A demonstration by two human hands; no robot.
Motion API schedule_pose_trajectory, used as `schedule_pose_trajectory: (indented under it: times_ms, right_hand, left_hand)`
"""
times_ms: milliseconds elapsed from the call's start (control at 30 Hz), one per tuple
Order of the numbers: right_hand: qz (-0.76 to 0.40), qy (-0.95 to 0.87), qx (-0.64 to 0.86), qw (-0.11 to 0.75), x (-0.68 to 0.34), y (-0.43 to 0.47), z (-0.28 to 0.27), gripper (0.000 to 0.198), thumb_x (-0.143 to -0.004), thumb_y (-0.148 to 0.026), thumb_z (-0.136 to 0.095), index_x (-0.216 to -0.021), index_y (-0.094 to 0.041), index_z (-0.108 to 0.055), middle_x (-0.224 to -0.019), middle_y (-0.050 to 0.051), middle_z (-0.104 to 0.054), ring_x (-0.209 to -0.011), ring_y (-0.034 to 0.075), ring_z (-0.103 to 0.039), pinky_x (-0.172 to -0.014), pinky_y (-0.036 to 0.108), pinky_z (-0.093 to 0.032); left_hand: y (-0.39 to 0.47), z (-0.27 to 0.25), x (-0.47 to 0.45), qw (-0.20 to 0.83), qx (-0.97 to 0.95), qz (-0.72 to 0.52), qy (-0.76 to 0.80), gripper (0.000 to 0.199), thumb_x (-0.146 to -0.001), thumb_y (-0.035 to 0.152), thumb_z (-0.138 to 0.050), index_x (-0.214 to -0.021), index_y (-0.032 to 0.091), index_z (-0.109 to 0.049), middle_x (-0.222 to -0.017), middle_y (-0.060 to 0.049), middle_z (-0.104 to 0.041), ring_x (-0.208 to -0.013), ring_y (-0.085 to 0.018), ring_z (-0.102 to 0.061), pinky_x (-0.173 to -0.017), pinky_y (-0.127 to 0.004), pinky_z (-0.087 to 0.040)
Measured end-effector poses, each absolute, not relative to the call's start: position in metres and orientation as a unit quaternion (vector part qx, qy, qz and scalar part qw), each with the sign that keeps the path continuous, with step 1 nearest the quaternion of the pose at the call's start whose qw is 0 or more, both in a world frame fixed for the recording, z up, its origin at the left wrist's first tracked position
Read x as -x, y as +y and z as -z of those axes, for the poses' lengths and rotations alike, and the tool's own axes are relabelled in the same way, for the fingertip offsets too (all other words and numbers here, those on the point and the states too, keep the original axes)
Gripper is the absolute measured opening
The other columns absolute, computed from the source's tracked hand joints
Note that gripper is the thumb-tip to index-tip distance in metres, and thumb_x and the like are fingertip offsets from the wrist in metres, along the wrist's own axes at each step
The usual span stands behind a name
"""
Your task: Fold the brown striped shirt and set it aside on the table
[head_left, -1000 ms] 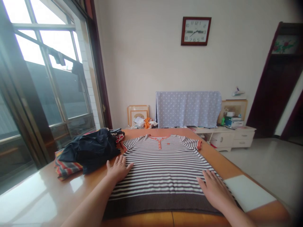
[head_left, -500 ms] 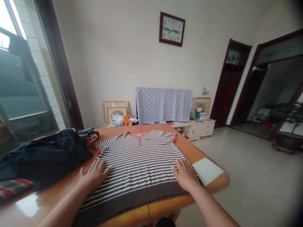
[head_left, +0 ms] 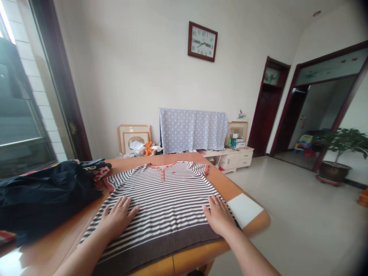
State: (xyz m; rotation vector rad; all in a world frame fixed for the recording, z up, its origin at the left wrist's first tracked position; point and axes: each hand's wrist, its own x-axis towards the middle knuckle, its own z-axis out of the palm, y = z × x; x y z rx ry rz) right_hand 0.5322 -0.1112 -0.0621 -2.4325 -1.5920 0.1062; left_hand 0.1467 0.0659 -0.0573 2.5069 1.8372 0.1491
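Note:
A striped short-sleeved shirt (head_left: 169, 203) lies spread face up, its orange-trimmed collar and button placket at the far end and its dark ribbed hem towards me. My left hand (head_left: 119, 216) rests flat on the shirt's left side, fingers stretched and thumb apart. On the right side of the fabric, near the side seam, my right hand (head_left: 218, 214) lies palm down with its fingers extended. Neither hand grips the cloth. Faint creases run across the lower stripes between the hands.
The shirt lies on a wooden table (head_left: 230, 184). Dark piled clothes (head_left: 48, 191) sit on its left part, and a white sheet (head_left: 244, 209) lies near the right corner. Beyond stand a white low cabinet (head_left: 235, 159), a polka-dot cloth cover (head_left: 192, 130) and a potted plant (head_left: 335, 168).
The view has turned slightly to the right and up. My left hand has slid a little inward over the shirt; my right hand stays almost in place on it.

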Motion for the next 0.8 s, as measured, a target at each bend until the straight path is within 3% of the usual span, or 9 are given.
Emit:
schedule_pose_trajectory:
  times_ms: [500, 800]
  right_hand:
    - [-0.012, -0.546, 0.83, 0.112, -0.538, -0.108, 0.077, 0.074, -0.098, -0.058, -0.025, -0.156, -0.013, -0.036, -0.164, 0.012, -0.03, -0.153, 0.03, -0.021, -0.124, 0.045, -0.016]
    - [0.005, -0.55, 0.828, 0.113, -0.545, -0.103, 0.089, 0.073, -0.097, -0.057, -0.027, -0.155, -0.013, -0.039, -0.162, 0.012, -0.033, -0.152, 0.03, -0.023, -0.123, 0.046, -0.02]
  left_hand:
    - [0.065, 0.059, -0.143, 0.035, -0.788, -0.053, 0.612, 0.085, -0.091, 0.072, -0.027, -0.157, 0.019, -0.031, -0.168, -0.012, -0.02, -0.156, -0.03, -0.009, -0.121, -0.061, -0.01]
    - [0.054, 0.055, -0.145, 0.034, -0.787, -0.072, 0.611, 0.085, -0.091, 0.073, -0.027, -0.156, 0.018, -0.035, -0.167, -0.012, -0.021, -0.156, -0.031, -0.01, -0.121, -0.061, -0.011]
